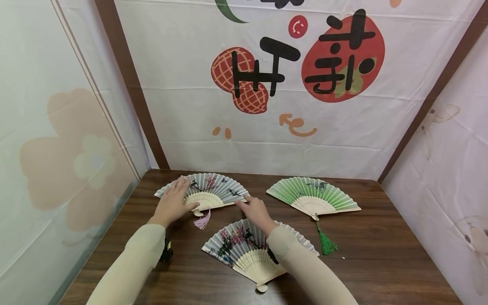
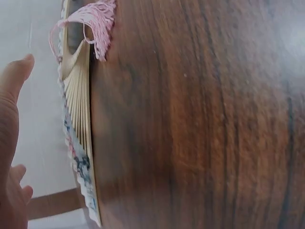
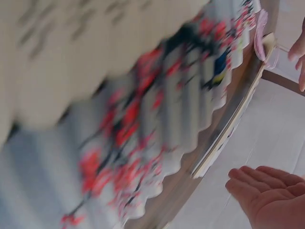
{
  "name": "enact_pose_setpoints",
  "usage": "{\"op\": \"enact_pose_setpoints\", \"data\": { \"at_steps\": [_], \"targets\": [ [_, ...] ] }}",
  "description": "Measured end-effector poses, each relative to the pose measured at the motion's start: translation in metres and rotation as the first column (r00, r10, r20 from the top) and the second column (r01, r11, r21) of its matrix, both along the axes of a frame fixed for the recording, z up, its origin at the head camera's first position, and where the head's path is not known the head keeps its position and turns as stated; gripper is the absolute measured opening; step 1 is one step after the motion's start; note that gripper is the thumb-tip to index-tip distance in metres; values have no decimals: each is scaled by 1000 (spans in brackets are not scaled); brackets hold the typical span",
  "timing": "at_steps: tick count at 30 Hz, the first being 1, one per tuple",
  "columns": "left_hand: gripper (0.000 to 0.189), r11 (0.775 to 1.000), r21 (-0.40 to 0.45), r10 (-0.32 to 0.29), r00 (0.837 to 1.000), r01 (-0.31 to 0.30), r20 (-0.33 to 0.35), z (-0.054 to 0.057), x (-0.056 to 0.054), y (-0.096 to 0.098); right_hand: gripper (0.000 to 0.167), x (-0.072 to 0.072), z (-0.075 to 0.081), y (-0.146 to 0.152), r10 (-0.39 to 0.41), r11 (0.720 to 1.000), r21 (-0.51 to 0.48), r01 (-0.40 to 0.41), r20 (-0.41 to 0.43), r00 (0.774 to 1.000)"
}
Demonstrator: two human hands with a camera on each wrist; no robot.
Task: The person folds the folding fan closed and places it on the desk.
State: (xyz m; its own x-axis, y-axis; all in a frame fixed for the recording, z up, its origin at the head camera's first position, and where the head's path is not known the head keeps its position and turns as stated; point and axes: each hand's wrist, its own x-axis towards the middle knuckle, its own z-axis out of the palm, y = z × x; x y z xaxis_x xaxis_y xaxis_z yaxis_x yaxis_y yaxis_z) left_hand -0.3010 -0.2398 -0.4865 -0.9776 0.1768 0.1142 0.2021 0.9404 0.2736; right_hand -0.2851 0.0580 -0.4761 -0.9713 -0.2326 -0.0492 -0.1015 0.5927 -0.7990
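Note:
At the far left of the table, a folding fan (image 1: 225,185) lies spread, grey-white with blossoms and a pale ribbed base. From its pivot hangs a pink tassel (image 2: 97,24). Over the fan's left side reaches my left hand (image 1: 173,206), fingers extended and thumb apart. My right hand (image 1: 257,212) is by the fan's right end, its fingers (image 3: 252,179) nearly straight with nothing gripped. Beneath my right forearm a second spread fan (image 1: 232,243), grey with pink blossoms, is partly hidden; its printed cloth (image 3: 128,143) fills much of the right wrist view.
A spread green fan (image 1: 312,195) with a green tassel (image 1: 327,243) lies at the back right of the wooden table (image 1: 373,254). Near my left sleeve is a small black object (image 1: 166,251). Behind the table hangs a printed white cloth (image 1: 328,148).

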Motion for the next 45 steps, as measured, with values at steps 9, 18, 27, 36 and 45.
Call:
{"op": "enact_pose_setpoints", "data": {
  "at_steps": [9, 18, 27, 36, 45],
  "targets": [
    [102, 991, 124, 47, 999, -47, 5, -6, 4, -10, 64, 6, 1, -17, -30, 992, -121, 37, 56, 998],
    [100, 936, 296, 151, 977, -191, 150, -6, 4, -18, 51, 7, -1, -26, -38, 985, -162, 57, 117, 992],
    [104, 846, 423, 218, 935, -324, 279, -7, 8, -23, 51, 8, 2, -37, -31, 935, -334, 119, 259, 965],
    [105, 820, 441, 236, 917, -366, 321, -13, 13, -27, 61, 7, -1, -46, 71, 835, -513, 197, 456, 887],
    [104, 813, 446, 243, 914, -375, 326, -15, 13, -29, 63, 2, -4, -52, 89, 756, -578, 306, 555, 827]
  ]
}}
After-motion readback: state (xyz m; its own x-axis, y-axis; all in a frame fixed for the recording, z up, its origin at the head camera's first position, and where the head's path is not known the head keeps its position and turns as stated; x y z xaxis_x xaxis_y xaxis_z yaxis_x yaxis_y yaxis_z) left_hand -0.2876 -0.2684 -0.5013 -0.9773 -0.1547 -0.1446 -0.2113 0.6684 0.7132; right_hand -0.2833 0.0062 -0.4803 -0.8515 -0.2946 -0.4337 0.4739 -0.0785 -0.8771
